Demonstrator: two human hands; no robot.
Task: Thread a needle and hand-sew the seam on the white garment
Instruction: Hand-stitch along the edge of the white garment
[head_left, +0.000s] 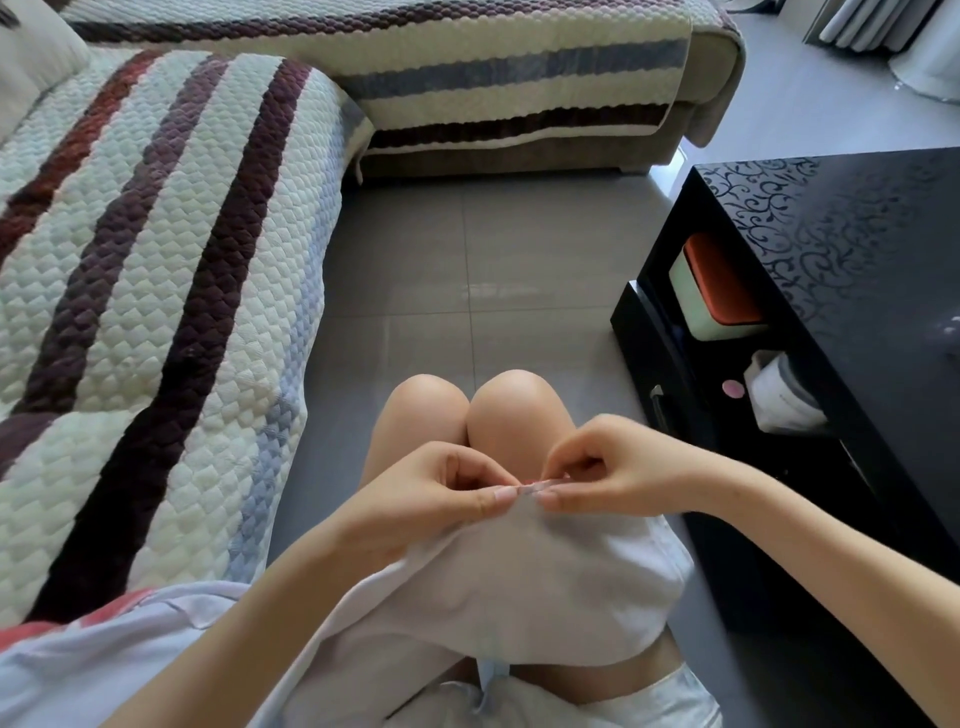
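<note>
Pinches raised edge of white garment (545, 582), draped over lap, with left hand (447, 493) and right hand (613, 478), the 2 nearly touching. Cannot resolve needle or thread. Judged mid-seam, stitching unfinished. Sits between striped sofa (156, 260) at left and black table (857, 260) at right, above grey tiled floor (467, 260).

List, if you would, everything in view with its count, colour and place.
white garment: one, white, over the lap, top edge pinched by both hands
sofa: one, cream with maroon and blue stripes, left and far side
table: one, glossy black, right
box: one, orange and cream, in the table's open shelf
floor: one, grey tiles, centre
knees: two, bare, beyond the garment
left hand: one, pinching the garment's edge
right hand: one, pinching the same edge
</note>
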